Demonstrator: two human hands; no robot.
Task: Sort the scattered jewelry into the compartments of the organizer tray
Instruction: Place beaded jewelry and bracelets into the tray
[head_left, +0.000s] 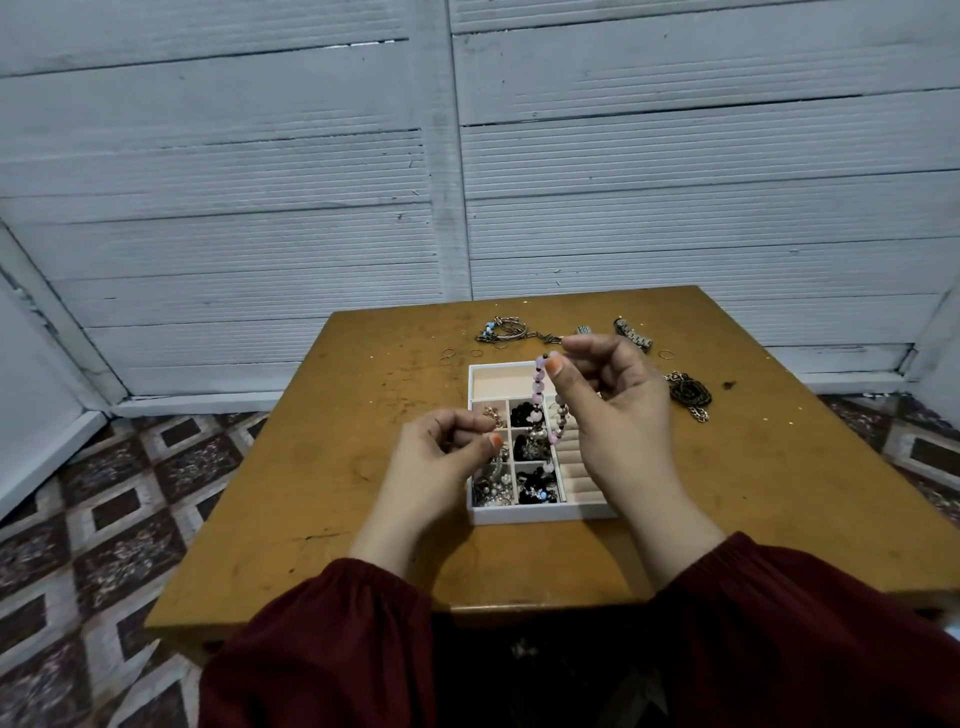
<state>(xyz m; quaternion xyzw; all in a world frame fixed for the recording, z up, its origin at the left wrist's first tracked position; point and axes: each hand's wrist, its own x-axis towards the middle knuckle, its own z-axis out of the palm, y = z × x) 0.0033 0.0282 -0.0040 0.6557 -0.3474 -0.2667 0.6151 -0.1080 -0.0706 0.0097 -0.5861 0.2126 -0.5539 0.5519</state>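
Brown table (363, 467) fills centre frame. White tray (540, 514) sits mid-table, long side running up-frame. Your right hand (618, 410) is raised over the tray, palm toward you, with thumb and forefinger pinched. Your left hand (441, 457) is at the tray's left edge, fingers curled; can't tell if it holds anything. The bead strand (537, 384) hangs down-frame from the right pinch, its lower end over the middle compartments.

A wall of pale grey painted boards with thin lines (234, 156) fills the back. One flat grey post (441, 156) goes up its middle, and a white strip (197, 404) runs along its bottom. A floor of dark brown and grey diamond tiles (104, 499) lies under a square brown wooden table (332, 405). The light is dim.
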